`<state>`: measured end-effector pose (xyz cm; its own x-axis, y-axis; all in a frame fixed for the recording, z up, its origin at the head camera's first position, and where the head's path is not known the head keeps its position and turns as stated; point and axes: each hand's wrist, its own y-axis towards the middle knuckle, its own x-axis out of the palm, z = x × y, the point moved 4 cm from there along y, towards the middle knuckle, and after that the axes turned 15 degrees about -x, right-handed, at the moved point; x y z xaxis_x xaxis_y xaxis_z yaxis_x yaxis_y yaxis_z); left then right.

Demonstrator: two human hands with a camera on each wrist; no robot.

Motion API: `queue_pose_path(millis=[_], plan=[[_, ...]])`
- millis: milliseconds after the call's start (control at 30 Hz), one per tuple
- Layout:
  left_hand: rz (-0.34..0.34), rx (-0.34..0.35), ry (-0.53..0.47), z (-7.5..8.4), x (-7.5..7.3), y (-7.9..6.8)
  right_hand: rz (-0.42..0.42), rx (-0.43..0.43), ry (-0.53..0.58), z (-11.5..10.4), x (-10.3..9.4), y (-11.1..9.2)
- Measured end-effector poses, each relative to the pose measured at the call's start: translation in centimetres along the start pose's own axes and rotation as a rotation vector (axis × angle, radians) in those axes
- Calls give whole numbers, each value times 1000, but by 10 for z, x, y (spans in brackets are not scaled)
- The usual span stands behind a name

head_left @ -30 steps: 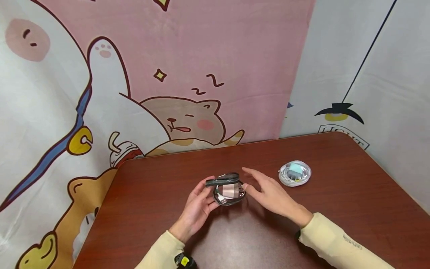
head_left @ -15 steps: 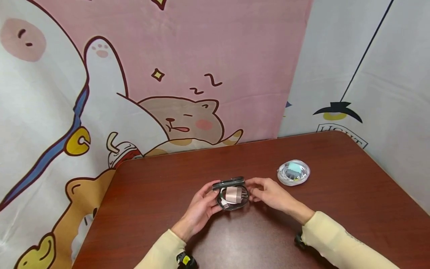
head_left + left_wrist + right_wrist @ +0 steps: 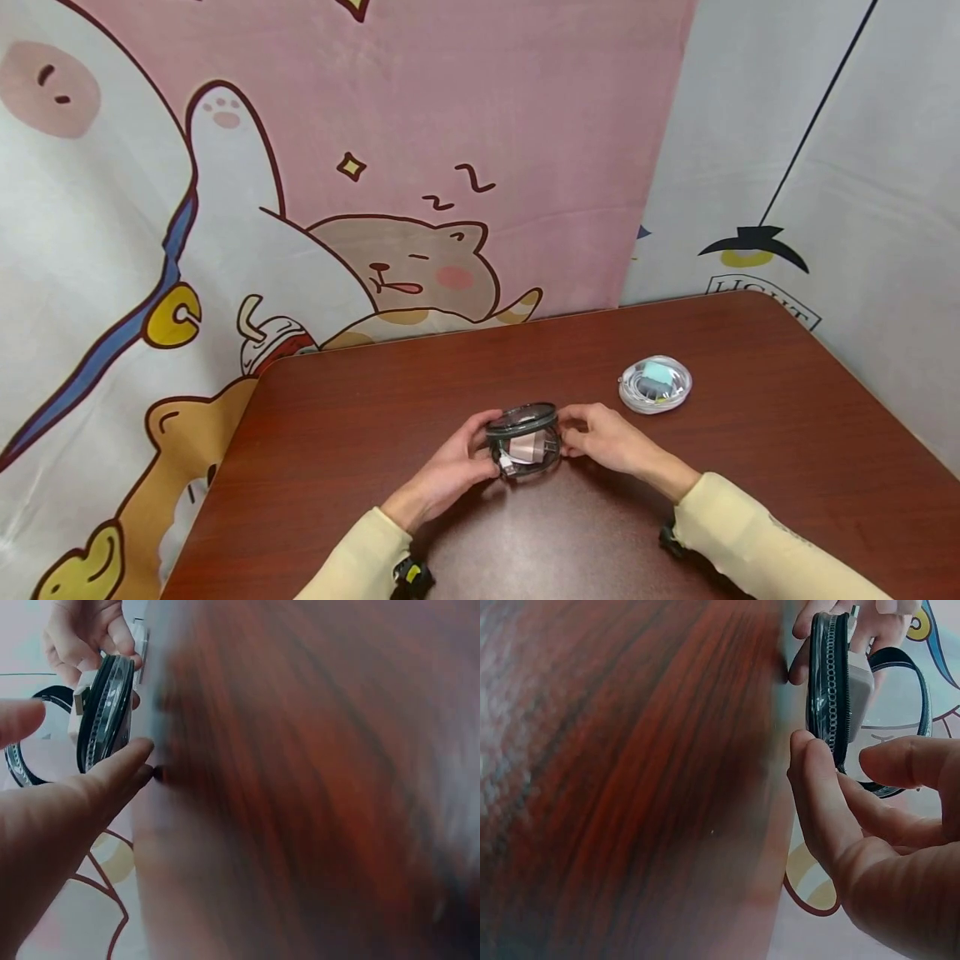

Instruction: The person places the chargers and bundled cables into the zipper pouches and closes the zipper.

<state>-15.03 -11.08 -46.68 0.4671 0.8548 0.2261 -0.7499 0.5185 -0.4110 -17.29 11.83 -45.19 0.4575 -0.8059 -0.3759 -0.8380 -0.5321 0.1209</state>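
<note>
A round clear pouch (image 3: 522,421) with dark trim is held just above the table, between both hands. Through its clear side show a pale pink charger plug (image 3: 528,448) and a white cable end (image 3: 507,463). My left hand (image 3: 450,469) grips the pouch's left side, thumb in front and fingers behind. At the right edge, my right hand (image 3: 609,439) holds the rim with bent fingers; its exact fingertip contact is partly hidden. In the right wrist view, a zipper runs along the pouch edge (image 3: 829,690), and a lid stands apart from the base.
A coiled clear-white cable bundle (image 3: 655,385) with a light-blue and grey piece lies on the brown table (image 3: 360,433), right of the hands. Cartoon-printed cloth (image 3: 480,125) hangs behind the table. Black bands with devices sit at both wrists.
The right hand has come in from beside the pouch to its right edge. The pouch has moved slightly right and nearer, and its lid has tilted down over the plug.
</note>
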Motion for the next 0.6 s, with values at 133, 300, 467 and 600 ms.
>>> queue_pose_path(millis=[133, 300, 467, 600], plan=[[18, 18, 151, 2, 1, 0, 0, 25, -30, 0, 0, -2], [39, 39, 325, 4, 3, 0, -8, 34, -63, 1, 0, -3], [99, 81, 534, 7, 3, -1, -11, 28, -103, 1, 0, -3], [194, 116, 741, 11, 2, -2, -21, 18, -195, 0, -1, -3]])
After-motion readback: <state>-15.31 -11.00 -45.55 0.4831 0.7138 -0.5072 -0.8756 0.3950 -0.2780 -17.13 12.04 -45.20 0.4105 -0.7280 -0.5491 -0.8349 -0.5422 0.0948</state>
